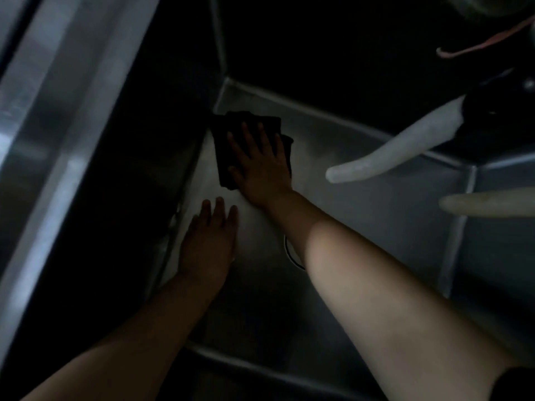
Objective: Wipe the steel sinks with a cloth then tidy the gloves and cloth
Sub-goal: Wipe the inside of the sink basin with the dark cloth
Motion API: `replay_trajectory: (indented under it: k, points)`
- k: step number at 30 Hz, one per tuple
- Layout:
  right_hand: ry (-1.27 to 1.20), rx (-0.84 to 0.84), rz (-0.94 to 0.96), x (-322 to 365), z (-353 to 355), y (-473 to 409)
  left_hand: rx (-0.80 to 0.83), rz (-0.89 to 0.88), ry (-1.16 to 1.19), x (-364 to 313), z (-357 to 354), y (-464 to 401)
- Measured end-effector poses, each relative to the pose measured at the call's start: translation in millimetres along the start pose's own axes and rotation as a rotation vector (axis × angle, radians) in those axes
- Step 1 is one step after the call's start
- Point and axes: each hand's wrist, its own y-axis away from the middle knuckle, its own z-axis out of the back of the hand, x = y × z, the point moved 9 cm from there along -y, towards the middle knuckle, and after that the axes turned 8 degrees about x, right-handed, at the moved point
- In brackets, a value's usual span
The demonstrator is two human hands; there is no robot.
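Lighting is dim and the view is soft; fine detail is limited.

Right hand [260, 166]: fingers straight and slightly spread, palm down, pressing flat on a dark cloth [231, 140]. The cloth lies under and beyond the fingers, on the sink [376, 198] floor, tight against the left wall near the far left corner. It appears folded; its far edge and left edge show past the fingertips, and part of it is hidden under the palm.

Left hand [208, 241]: fingers straight and held close together, palm down, resting flat on the sink floor. It holds nothing. It sits nearer the person than the right hand and to its left, just beside the base of the left wall, and apart from the cloth.

Drain ring [292, 253]: partly visible on the floor between the two forearms, mostly hidden by the right forearm.

To the right of the right hand, two pale, tube-like shapes reach in from the right edge: an upper one [405, 149] angled down toward the floor, and a lower one [486, 202] lying nearly level. What they are cannot be told.

Left of both hands, beyond the dark wall, the bright steel rim [58, 111] runs diagonally.
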Motion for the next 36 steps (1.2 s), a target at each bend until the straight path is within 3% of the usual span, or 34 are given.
replay_trajectory:
  k: [6,13,19,23,30,36]
  points:
    - [-0.130,-0.081,-0.302,-110.0,-11.3,82.6,-0.119,-0.056,0.095,-11.3,4.4,23.5]
    - [-0.155,-0.028,-0.678,-241.5,-34.0,198.3,-0.106,-0.086,0.069,-36.0,9.8,40.8]
    - [-0.163,-0.034,-0.847,-234.1,-46.6,267.2,-0.181,-0.168,0.075,-42.2,37.6,67.0]
    - [-0.297,-0.049,-0.996,-212.2,-54.2,257.9,-0.097,-0.122,0.043,-26.2,37.3,78.7]
    - [-0.202,-0.015,-0.719,-140.4,-35.5,153.9,-0.074,0.003,-0.024,24.8,46.2,115.8]
    - [-0.098,0.055,-0.444,-52.1,-21.0,85.3,0.013,-0.052,0.009,46.3,36.0,148.5]
